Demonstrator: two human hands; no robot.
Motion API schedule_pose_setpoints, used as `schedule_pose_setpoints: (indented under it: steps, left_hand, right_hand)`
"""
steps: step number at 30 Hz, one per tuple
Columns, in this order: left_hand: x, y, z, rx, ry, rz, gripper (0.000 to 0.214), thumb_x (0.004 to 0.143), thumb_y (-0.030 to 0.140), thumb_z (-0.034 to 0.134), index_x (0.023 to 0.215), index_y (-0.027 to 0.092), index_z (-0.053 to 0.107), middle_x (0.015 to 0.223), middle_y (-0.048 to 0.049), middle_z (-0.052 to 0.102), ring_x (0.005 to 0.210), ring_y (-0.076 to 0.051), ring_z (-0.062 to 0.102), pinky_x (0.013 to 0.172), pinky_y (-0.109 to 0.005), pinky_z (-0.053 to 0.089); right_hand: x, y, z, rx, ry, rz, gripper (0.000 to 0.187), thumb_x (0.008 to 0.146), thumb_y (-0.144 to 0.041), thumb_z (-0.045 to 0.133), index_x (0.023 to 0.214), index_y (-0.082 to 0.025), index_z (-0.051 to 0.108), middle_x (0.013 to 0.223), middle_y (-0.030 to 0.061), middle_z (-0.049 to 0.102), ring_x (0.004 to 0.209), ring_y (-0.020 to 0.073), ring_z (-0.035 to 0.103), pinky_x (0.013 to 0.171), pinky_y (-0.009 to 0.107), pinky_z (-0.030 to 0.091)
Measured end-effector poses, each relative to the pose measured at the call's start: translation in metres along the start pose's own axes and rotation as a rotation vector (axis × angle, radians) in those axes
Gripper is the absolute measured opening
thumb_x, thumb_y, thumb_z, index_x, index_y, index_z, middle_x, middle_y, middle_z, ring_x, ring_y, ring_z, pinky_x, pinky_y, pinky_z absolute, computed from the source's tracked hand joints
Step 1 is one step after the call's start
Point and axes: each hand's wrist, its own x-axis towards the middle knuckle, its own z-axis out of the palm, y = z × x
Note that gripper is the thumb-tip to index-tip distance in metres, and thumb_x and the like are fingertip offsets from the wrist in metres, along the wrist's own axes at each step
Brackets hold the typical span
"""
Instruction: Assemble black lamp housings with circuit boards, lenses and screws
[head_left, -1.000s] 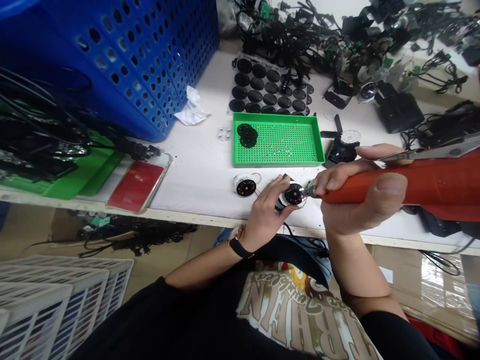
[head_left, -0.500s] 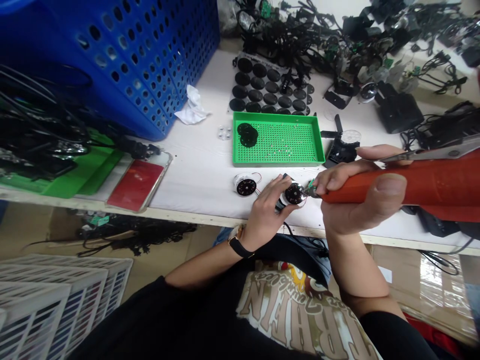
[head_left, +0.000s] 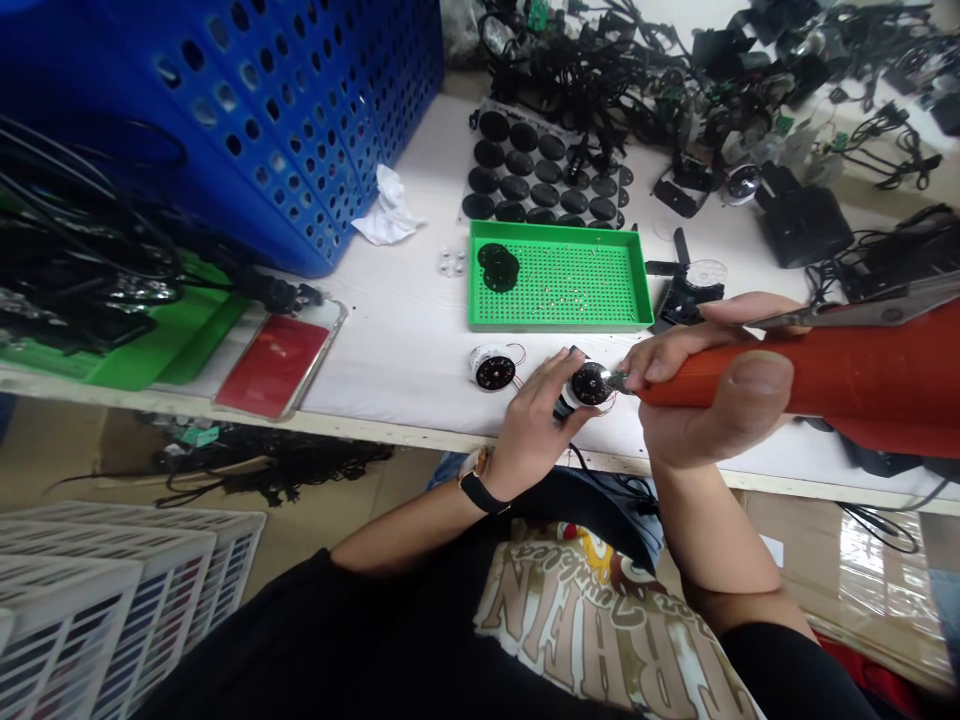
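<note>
My left hand point(head_left: 534, 430), a watch at its wrist, is closed around a small round part point(head_left: 589, 382) with a white body and black face, steadying it near the table's front edge. An orange electric screwdriver point(head_left: 832, 365) with a metal lever along its top lies in the grip of my right hand point(head_left: 690, 400). Its tip meets the face of the round part. A similar round part point(head_left: 493, 370) with thin red wires sits to the left. Behind both stands a shallow green tray point(head_left: 484, 322) holding small screws point(head_left: 574, 300) and black discs point(head_left: 498, 268).
A large blue perforated crate point(head_left: 300, 160) stands at the left, near crumpled tissue point(head_left: 388, 208) and a red phone-shaped item point(head_left: 274, 365). A sheet of black discs point(head_left: 517, 187) lies behind the tray. Tangled black cables point(head_left: 592, 70) and black housings point(head_left: 802, 225) fill the back and right.
The view has shifted slightly. My left hand keeps hold of the round part, and the screwdriver tip stays at its face with only a slight change in the tool's angle.
</note>
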Motion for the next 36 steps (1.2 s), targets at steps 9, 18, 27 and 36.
schedule_pose_setpoints:
  steps: [9,18,27,36]
  left_hand:
    - [-0.003,-0.003,0.004,-0.097,-0.009,-0.077,0.072,0.096,0.037,0.076,0.158,0.029,0.040,0.156,-0.0149,0.061,0.144,-0.028,0.061,0.121,-0.047,0.051]
    - [-0.004,-0.005,0.006,-0.108,0.027,-0.050,0.077,0.093,0.034,0.079,0.159,0.027,0.039,0.152,-0.0159,0.065,0.141,-0.027,0.063,0.120,-0.044,0.052]
    - [-0.002,-0.003,0.003,-0.054,0.016,-0.051,0.074,0.093,0.035,0.079,0.155,0.022,0.042,0.147,-0.0169,0.068,0.138,-0.027,0.066,0.118,-0.044,0.054]
    - [0.000,0.005,-0.002,0.043,0.023,0.052,0.082,0.086,0.038,0.085,0.154,0.019,0.043,0.152,-0.0206,0.062,0.144,-0.032,0.060,0.120,-0.049,0.052]
  right_hand:
    - [0.001,0.012,-0.003,0.006,-0.089,-0.015,0.019,0.095,-0.057,0.065,0.097,-0.038,0.067,0.049,-0.0081,0.044,0.032,0.0151,0.037,0.035,0.032,0.034]
    - [0.005,0.008,-0.005,0.054,-0.057,0.053,0.030,0.089,-0.058,0.074,0.099,-0.030,0.070,0.054,-0.0081,0.050,0.035,0.0134,0.046,0.038,0.031,0.045]
    - [0.008,0.014,-0.007,0.104,-0.033,0.040,0.030,0.089,-0.054,0.074,0.100,-0.027,0.070,0.080,-0.0026,0.065,0.041,0.0107,0.058,0.038,0.027,0.051]
    - [0.006,-0.007,-0.015,0.199,0.070,-0.005,0.024,0.091,-0.050,0.068,0.097,-0.027,0.075,0.077,-0.0014,0.065,0.037,0.0107,0.055,0.031,0.027,0.037]
